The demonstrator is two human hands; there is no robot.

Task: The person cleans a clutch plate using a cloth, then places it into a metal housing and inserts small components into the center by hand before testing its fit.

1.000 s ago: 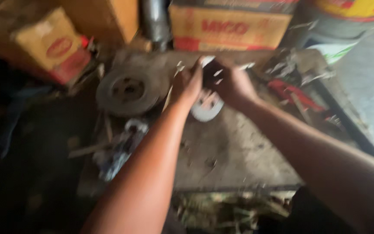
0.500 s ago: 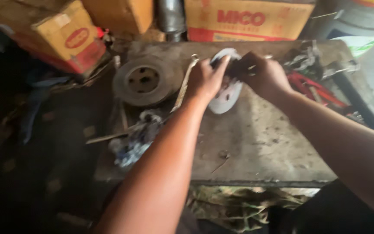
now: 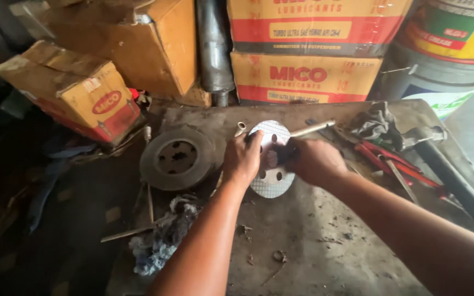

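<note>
We are clamping a round perforated metal plate point(image 3: 271, 164) between our left hand point(image 3: 241, 160) and right hand point(image 3: 312, 161), tilting it above the workbench point(image 3: 325, 241); the brake disc point(image 3: 178, 158) is lying at nine o'clock.

Grimy metal workbench point(image 3: 325, 241) carries brake disc point(image 3: 178, 158) at left edge, dirty rag point(image 3: 160, 238) near front corner, grey cloth point(image 3: 382, 125), red-handled pliers point(image 3: 388, 159) (right side), small nut point(image 3: 279, 255), scattered debris.

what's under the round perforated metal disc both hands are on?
The perforated disc stands tilted, its lower edge on the grimy workbench top. Left hand and right hand cover its middle; what lies behind it is hidden.
</note>
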